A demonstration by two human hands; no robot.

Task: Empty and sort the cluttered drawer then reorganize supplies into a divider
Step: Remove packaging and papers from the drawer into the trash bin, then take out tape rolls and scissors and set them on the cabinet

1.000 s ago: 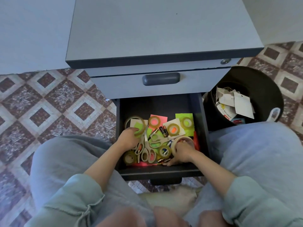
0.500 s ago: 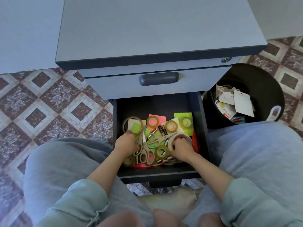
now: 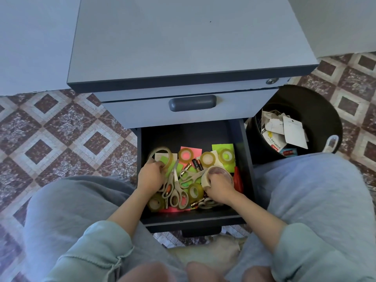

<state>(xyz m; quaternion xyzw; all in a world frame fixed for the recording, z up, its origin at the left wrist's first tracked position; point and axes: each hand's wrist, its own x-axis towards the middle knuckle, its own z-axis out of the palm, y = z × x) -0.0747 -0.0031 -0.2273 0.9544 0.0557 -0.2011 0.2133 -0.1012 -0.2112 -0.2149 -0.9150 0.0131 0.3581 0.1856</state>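
Two hands are engaged inside the open drawer [image 3: 247, 159] in the head view. The right hand [image 3: 220, 187] is clenched round a masking tape roll [image 3: 204, 179], which is tipped on edge at the right side of the drawer, just beside the scissors [image 3: 177, 192] and the loose batteries [image 3: 196, 163]. The left hand [image 3: 151, 177] is curled over the lower rim of a clear tape roll [image 3: 170, 157] at the left of the clutter, grasping it.

Compared with the frame one second earlier, the masking tape roll is raised and tipped further upright. The left hand is retained on the same clear tape roll. This is judged to mark the start of emptying: both rolls are gripped but not yet taken out. Smaller tape rolls and sticky notes [image 3: 220, 147] are left in the drawer. No divider is visible. A bin [image 3: 317, 110] of paper scraps is located just beside the drawer on the right.
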